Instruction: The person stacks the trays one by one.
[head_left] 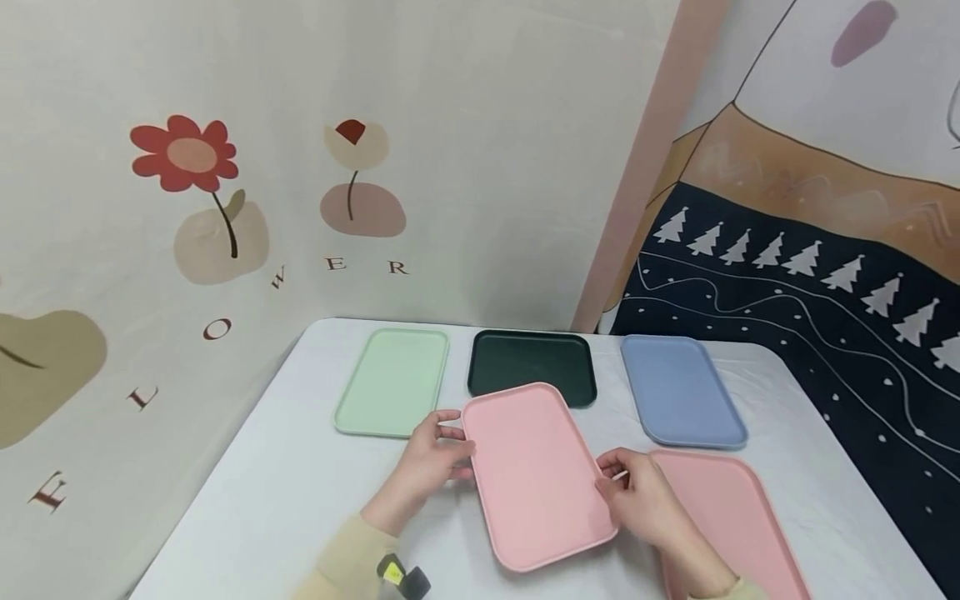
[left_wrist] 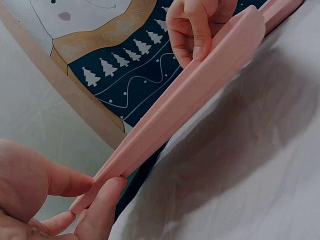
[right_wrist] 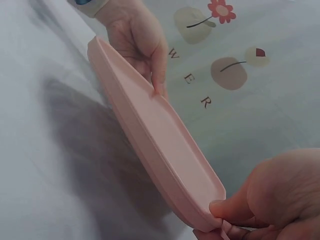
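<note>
A pink rectangular tray (head_left: 540, 475) with a raised rim is held up tilted over the table, its shadow on the cloth below in both wrist views. My left hand (head_left: 431, 458) pinches its left edge between thumb and fingers. On the opposite edge, my right hand (head_left: 645, 496) grips the rim with thumb and fingers. Another pink tray (head_left: 720, 492) lies on the table at the right, partly under my right forearm. Both hands also show on the held tray (left_wrist: 185, 105) in the left wrist view.
Along the table's far side lie a light green tray (head_left: 393, 383), a dark green tray (head_left: 528, 362) and a blue tray (head_left: 682, 392). The held tray overlaps the dark green one in the head view. White cloth (head_left: 277, 500) covers the table, with printed curtains (head_left: 480, 167) behind.
</note>
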